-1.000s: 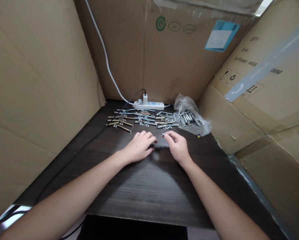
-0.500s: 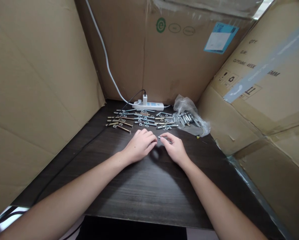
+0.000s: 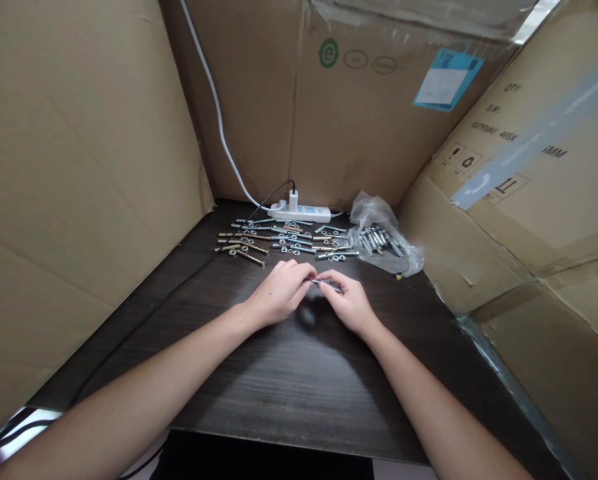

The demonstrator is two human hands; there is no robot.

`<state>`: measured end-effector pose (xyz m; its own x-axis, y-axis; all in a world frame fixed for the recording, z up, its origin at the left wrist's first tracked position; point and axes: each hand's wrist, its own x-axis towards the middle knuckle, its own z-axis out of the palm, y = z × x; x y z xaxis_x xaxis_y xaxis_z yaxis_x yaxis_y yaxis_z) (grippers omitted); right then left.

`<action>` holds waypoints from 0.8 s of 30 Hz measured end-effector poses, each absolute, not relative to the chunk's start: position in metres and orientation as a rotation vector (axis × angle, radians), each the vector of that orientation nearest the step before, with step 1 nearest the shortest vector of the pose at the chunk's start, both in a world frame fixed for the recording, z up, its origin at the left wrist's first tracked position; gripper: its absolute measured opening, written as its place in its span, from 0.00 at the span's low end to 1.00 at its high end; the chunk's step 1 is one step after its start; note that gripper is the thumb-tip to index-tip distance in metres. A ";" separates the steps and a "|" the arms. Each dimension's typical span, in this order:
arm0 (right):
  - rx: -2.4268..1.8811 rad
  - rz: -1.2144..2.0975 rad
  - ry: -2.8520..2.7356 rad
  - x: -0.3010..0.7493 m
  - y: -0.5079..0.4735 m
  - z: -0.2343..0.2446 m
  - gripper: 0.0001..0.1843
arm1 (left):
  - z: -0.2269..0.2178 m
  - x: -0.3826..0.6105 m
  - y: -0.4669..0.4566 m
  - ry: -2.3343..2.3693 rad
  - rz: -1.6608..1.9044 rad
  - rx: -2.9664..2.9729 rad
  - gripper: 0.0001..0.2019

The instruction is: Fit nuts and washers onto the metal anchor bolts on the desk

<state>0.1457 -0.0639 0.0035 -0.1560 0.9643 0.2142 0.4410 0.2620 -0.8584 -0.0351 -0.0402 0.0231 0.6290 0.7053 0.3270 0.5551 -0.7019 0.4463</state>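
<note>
Over the dark table, my right hand (image 3: pixel 351 301) is closed on a slim silver bolt (image 3: pixel 330 287), which lies along the fingers and points left. My left hand (image 3: pixel 283 288) is closed in a pinch, its fingertips meeting the bolt's left end. Whatever those fingertips hold is too small and covered to make out. Beyond both hands lie rows of loose silver and brass-coloured bolts (image 3: pixel 293 243), with nuts (image 3: pixel 232 252) and ring-shaped washers (image 3: pixel 335 257) among them.
A clear plastic bag (image 3: pixel 379 217) with metal bolts inside sits at the back right. Behind the rows is a white power strip (image 3: pixel 306 213) with a plugged-in charger. A black cable (image 3: pixel 143 313) crosses the table's left side. Cardboard walls (image 3: pixel 249 120) enclose three sides.
My hands have come together, and the bolt's end now meets my left fingertips. More of the bolt shows along my right fingers. The view has shifted slightly.
</note>
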 end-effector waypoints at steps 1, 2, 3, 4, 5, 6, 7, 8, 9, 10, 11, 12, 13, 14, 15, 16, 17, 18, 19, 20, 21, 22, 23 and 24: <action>-1.287 0.832 -1.737 0.146 -0.064 0.003 0.12 | 0.022 -0.035 -0.040 1.018 0.709 2.532 0.06; -1.282 0.835 -1.740 0.146 -0.064 0.003 0.12 | 0.021 -0.035 -0.040 1.024 0.719 2.512 0.06; -1.281 0.834 -1.743 0.146 -0.064 0.003 0.12 | 0.021 -0.035 -0.040 1.032 0.730 2.493 0.07; -1.280 0.833 -1.748 0.146 -0.064 0.004 0.12 | 0.020 -0.035 -0.040 1.039 0.739 2.476 0.07; -1.280 0.832 -1.754 0.146 -0.064 0.004 0.12 | 0.020 -0.035 -0.040 1.044 0.746 2.465 0.07; -1.280 0.831 -1.758 0.146 -0.064 0.004 0.12 | 0.019 -0.035 -0.041 1.049 0.750 2.458 0.06; -1.281 0.831 -1.762 0.147 -0.064 0.004 0.12 | 0.020 -0.035 -0.041 1.054 0.750 2.457 0.05; -1.283 0.830 -1.762 0.147 -0.064 0.004 0.12 | 0.020 -0.035 -0.040 1.060 0.747 2.464 0.05; -1.284 0.831 -1.760 0.147 -0.064 0.004 0.12 | 0.020 -0.035 -0.040 1.064 0.743 2.479 0.04; -1.286 0.833 -1.757 0.147 -0.064 0.004 0.12 | 0.021 -0.036 -0.040 1.067 0.737 2.501 0.05; -1.286 0.833 -1.754 0.146 -0.064 0.004 0.12 | 0.021 -0.036 -0.040 1.066 0.727 2.525 0.06; -1.285 0.831 -1.752 0.146 -0.064 0.004 0.12 | 0.021 -0.036 -0.039 1.063 0.717 2.549 0.06; -1.283 0.827 -1.752 0.146 -0.064 0.004 0.12 | 0.021 -0.036 -0.039 1.057 0.707 2.570 0.07; -1.279 0.821 -1.753 0.146 -0.065 0.004 0.11 | 0.020 -0.036 -0.039 1.052 0.696 2.585 0.07; -1.274 0.817 -1.757 0.146 -0.065 0.005 0.11 | 0.020 -0.036 -0.039 1.050 0.686 2.595 0.07; -1.270 0.813 -1.761 0.146 -0.065 0.005 0.11 | 0.020 -0.036 -0.038 1.048 0.678 2.603 0.07; -1.268 0.812 -1.764 0.146 -0.065 0.005 0.11 | 0.020 -0.036 -0.038 1.045 0.671 2.610 0.07; -1.267 0.816 -1.768 0.146 -0.065 0.005 0.11 | 0.020 -0.036 -0.039 1.038 0.662 2.616 0.07; -1.268 0.824 -1.775 0.146 -0.065 0.005 0.12 | 0.020 -0.036 -0.039 1.029 0.652 2.623 0.07; -1.269 0.832 -1.782 0.146 -0.065 0.005 0.12 | 0.020 -0.036 -0.040 1.020 0.642 2.630 0.06; -1.268 0.843 -1.789 0.146 -0.065 0.005 0.12 | 0.021 -0.036 -0.040 1.012 0.629 2.638 0.06; -1.265 0.852 -1.795 0.146 -0.065 0.005 0.12 | 0.021 -0.036 -0.041 1.004 0.615 2.645 0.05; -1.261 0.861 -1.799 0.146 -0.065 0.004 0.12 | 0.022 -0.035 -0.042 0.999 0.599 2.651 0.05; -1.258 0.864 -1.802 0.146 -0.065 0.004 0.12 | 0.023 -0.035 -0.043 0.994 0.583 2.655 0.05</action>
<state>0.1456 -0.0649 0.0039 -0.2256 0.9529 0.2029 0.4383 0.2853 -0.8524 -0.0349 -0.0426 0.0228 0.6877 0.6699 0.2797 0.5715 -0.7372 0.3603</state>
